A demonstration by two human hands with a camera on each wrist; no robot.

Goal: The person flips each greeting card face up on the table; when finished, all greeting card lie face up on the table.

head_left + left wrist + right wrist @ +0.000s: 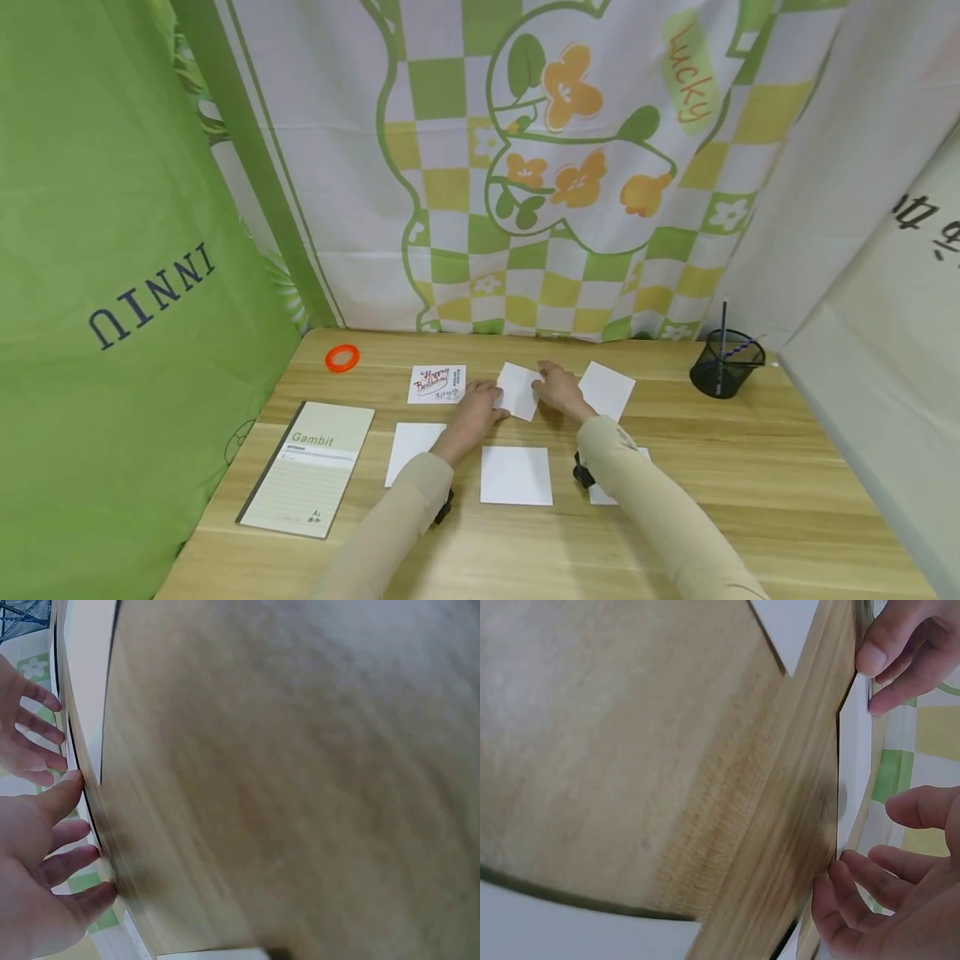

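A blank white square card (516, 390) lies slightly turned on the table between both hands. My left hand (476, 412) touches its left edge, thumb and fingers spread in the left wrist view. At the opposite edge, my right hand (562, 390) rests its fingertips against the card, its thumb held apart in the right wrist view. Just left of my left hand is a card printed "Happy Birthday" (437, 385). Another blank card (609, 390) lies tilted beyond my right wrist. Nearer me are a left card (408, 450), a middle card (516, 475) and a right card (602, 496), the outer two partly covered by my arms.
A notebook marked "Gambit" (307, 471) lies at the left of the wooden table (750, 475). An orange-red ring (342, 358) sits at the back left corner. A black mesh pen holder (723, 371) with pencils stands at the back right. Patterned curtain (450, 250) hangs behind the table.
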